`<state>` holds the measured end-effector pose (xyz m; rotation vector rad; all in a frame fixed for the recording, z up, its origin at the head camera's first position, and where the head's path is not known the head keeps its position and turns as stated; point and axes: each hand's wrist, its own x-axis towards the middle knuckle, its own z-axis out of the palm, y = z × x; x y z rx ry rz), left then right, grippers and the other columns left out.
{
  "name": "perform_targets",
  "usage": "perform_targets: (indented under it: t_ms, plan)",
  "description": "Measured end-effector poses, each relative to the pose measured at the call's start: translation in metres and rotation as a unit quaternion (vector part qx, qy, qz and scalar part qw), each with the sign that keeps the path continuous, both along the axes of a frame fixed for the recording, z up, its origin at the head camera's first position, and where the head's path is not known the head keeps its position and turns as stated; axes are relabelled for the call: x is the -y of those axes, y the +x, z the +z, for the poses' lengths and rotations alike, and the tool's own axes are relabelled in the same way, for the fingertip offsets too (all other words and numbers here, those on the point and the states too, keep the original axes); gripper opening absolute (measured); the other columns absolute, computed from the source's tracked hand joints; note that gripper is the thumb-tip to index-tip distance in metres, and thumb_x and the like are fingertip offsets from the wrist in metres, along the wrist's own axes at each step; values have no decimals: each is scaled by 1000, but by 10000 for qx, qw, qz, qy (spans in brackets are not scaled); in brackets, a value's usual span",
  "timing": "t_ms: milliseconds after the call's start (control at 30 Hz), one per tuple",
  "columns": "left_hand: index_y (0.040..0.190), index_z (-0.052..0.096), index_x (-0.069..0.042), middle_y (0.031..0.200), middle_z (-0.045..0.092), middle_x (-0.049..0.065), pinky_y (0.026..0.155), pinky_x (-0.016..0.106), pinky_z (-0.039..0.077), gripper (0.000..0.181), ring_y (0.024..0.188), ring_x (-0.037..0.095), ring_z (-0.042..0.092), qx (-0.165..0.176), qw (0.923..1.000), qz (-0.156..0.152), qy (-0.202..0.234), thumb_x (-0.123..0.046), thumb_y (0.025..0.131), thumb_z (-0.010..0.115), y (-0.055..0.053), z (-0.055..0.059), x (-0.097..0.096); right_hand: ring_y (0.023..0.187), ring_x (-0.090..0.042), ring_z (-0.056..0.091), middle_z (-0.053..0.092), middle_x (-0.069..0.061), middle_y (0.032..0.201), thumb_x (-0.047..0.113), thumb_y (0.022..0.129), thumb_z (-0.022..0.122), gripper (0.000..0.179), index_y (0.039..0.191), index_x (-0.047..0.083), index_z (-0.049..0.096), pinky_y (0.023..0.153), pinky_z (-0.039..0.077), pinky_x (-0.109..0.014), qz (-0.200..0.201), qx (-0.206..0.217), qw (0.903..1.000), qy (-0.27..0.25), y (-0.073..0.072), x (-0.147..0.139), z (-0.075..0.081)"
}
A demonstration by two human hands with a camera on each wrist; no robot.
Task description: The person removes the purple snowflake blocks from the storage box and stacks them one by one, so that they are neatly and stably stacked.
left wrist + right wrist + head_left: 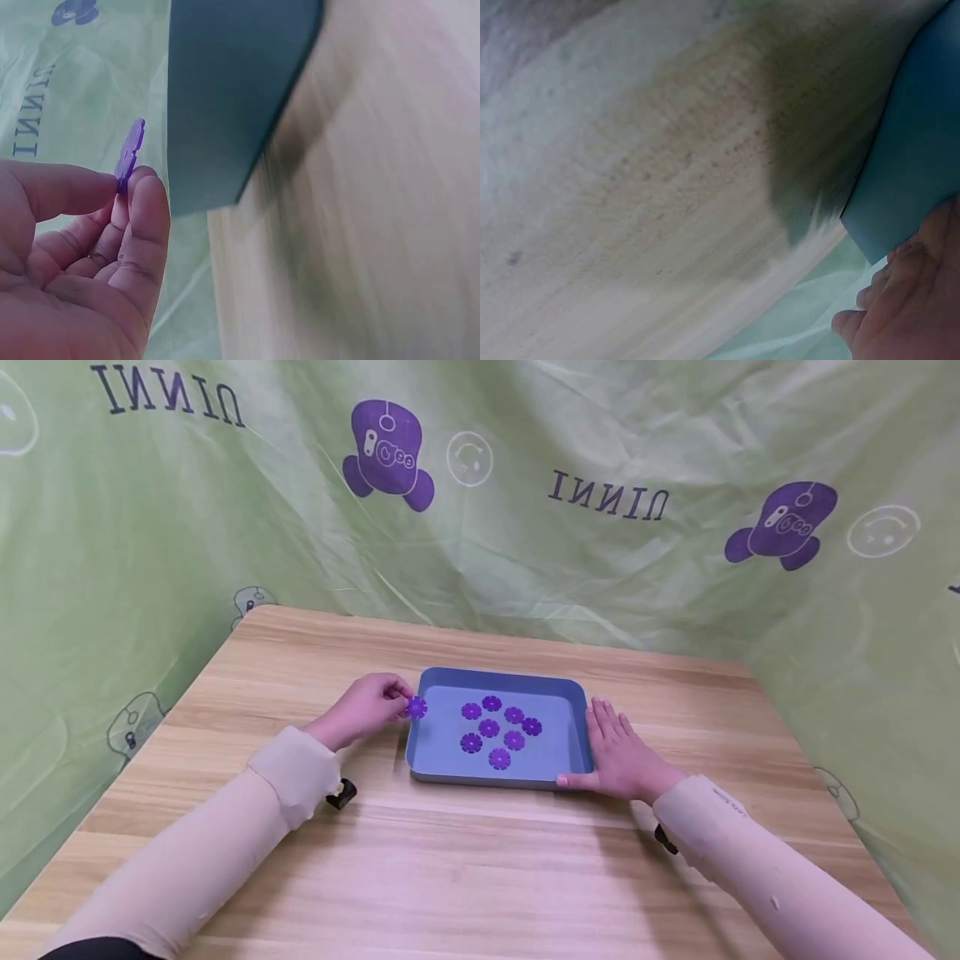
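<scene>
My left hand pinches a purple notched plastic disc between thumb and fingers at the left rim of a shallow blue-grey tray. In the left wrist view the disc stands edge-on at the fingertips, beside the tray's outer wall. Several similar purple discs lie spread on the tray floor; one at the right of the group touches or overlaps its neighbour. With fingers straight, my right hand rests against the tray's right side, its thumb along the front rim. The right wrist view shows that hand at the tray wall.
The tray stands on a wood-grain table, towards its far side. A green printed curtain hangs behind and along both sides of the table. A small black object shows under the left cuff, another under the right cuff.
</scene>
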<state>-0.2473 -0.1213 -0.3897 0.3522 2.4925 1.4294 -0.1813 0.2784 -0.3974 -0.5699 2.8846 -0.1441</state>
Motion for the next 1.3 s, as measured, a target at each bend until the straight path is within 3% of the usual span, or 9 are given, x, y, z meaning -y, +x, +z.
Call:
perform_targets:
  t_ms: [300,533,833,1300]
  plan:
    - [111,64,11,103,68,20,75,36,59,18,84,24,65,158,9992,198,-300,4,98,55,4,-2,30,151,-55,5,5,-42,161,71,87,66,126,152,-23,12,121,10,-65,27,-1,9999,-123,2,0,0]
    - [112,64,12,104,70,21,73,29,59,17,81,19,65,578,9981,188,-69,3,99,59,-8,-9,46,151,-55,5,5,-42,161,69,87,67,125,152,-23,14,121,10,-65,-28,15,9999,-151,3,-1,1]
    - [116,60,17,97,69,16,70,25,59,20,77,13,64,1157,9929,244,138,4,101,57,-16,-12,73,151,-54,5,6,-41,161,70,87,67,125,152,-22,14,121,11,-66,-40,32,9997,-225,3,1,2]
    - [113,60,18,88,68,9,65,22,58,19,70,9,62,1401,9896,333,53,4,101,55,-21,-19,84,151,-55,5,5,-41,161,70,88,67,125,152,-23,13,121,10,-66,-71,119,9997,-186,0,0,1]
